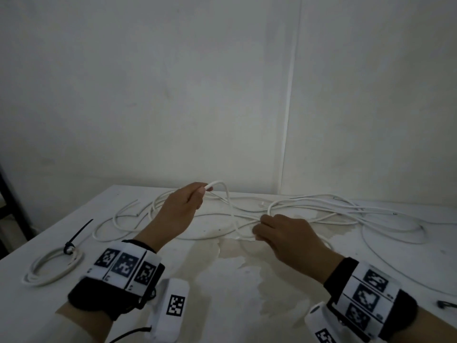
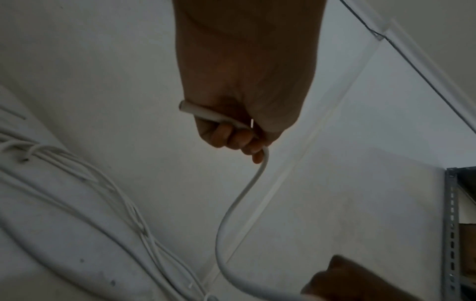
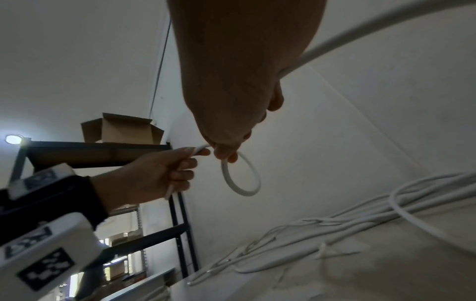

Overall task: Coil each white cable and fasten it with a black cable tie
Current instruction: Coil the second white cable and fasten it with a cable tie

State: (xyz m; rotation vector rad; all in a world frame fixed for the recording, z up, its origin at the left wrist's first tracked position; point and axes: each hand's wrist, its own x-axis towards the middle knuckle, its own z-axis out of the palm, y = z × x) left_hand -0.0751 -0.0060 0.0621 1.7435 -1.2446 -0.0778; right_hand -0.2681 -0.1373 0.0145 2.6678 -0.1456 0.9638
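Several loose white cables (image 1: pixel 309 209) lie tangled across the back of the white table (image 1: pixel 217 288). My left hand (image 1: pixel 201 191) is raised above the table and grips one white cable near its end (image 2: pixel 203 113). The cable arcs down from there (image 2: pixel 231 209) to my right hand (image 1: pixel 258 231), whose fingers pinch it low over the table. In the right wrist view the cable forms a small loop (image 3: pixel 242 179) just below the right hand's fingertips (image 3: pixel 226 155). A coiled white cable (image 1: pixel 49 268) fastened with a black cable tie (image 1: pixel 74 240) lies at the near left.
A second black cable tie (image 1: pixel 446 304) lies at the table's right edge. A white wall stands close behind the table. A dark metal shelf (image 3: pixel 103 148) with a cardboard box (image 3: pixel 121 129) stands to the left. The table top in front of my hands is stained.
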